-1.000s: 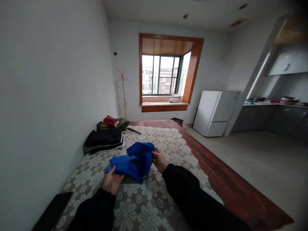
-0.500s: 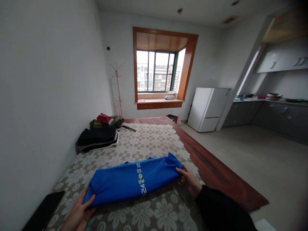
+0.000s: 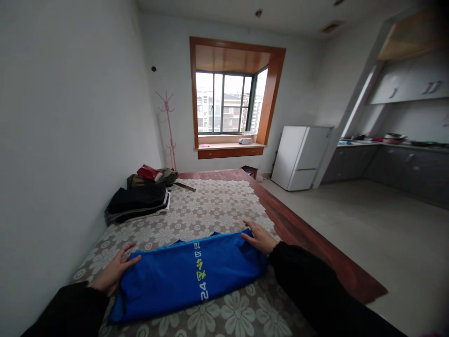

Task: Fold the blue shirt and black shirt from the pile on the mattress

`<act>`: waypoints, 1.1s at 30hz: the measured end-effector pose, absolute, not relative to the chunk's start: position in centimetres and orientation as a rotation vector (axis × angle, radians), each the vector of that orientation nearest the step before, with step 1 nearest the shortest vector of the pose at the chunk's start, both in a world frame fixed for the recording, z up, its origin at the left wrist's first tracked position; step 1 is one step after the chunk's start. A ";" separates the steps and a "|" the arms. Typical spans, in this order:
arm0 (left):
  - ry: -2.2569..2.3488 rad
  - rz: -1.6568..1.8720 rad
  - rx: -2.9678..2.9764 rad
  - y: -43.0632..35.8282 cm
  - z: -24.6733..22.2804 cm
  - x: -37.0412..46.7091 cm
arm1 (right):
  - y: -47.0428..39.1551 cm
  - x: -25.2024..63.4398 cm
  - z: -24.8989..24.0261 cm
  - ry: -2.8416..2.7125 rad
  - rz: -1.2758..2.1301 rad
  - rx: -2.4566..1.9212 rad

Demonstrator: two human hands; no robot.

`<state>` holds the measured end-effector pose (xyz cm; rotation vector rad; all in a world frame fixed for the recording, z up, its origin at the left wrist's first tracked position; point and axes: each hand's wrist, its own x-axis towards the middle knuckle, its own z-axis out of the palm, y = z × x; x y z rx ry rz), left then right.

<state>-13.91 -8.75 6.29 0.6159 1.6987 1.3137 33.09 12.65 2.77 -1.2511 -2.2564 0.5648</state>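
Head view: the left hand (image 3: 114,271) is resting at the far left corner of the blue garment (image 3: 164,281), fingers loosely spread and thumb lying over the fabric, with no firm grip showing. The right hand (image 3: 263,238) is resting at the opposite far corner, also open, its thumb on the fabric and its forefinger reaching past the edge. With one hand at each end, the two are probably keeping the long folded strip flat and straight.

The garment is lying on a flowered cloth (image 3: 217,201), which is covering most of a reddish counter (image 3: 301,238); bare wood is showing to the garment's right. Beyond the garment to the left, black clothes (image 3: 136,201) are sitting in a stack against the wall, seemingly to leave room around the hands. Behind that stack, a red item (image 3: 149,172) is lying on green fabric (image 3: 169,177). Farther beyond the garment, a pink coat stand (image 3: 169,124) and a white fridge (image 3: 298,157) are standing.

The folds are hiding part of the printed lettering (image 3: 201,276), and the garment's type is staying unclear. Several left fingers are partly out of sight, and the red item is hard to identify.
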 end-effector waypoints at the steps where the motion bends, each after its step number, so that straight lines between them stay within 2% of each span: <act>1: 1.693 1.296 0.628 -8.0 5.8 -14.3 | 13.3 32.3 2.8 -2.347 0.525 -1.278; 8: 1.882 1.098 1.022 -6.3 5.2 -15.6 | 15.5 31.5 3.0 -2.603 0.609 -1.203; 17: 1.881 1.120 1.291 -5.7 6.6 -15.8 | 17.1 32.4 3.4 -2.572 0.789 -1.090; 23: 2.141 1.025 1.514 -2.9 7.0 -17.6 | 20.8 30.8 4.9 -2.490 0.614 -1.133; 33: 2.163 0.961 1.654 -1.7 5.8 -18.0 | 20.9 29.3 3.1 -2.376 0.346 -1.245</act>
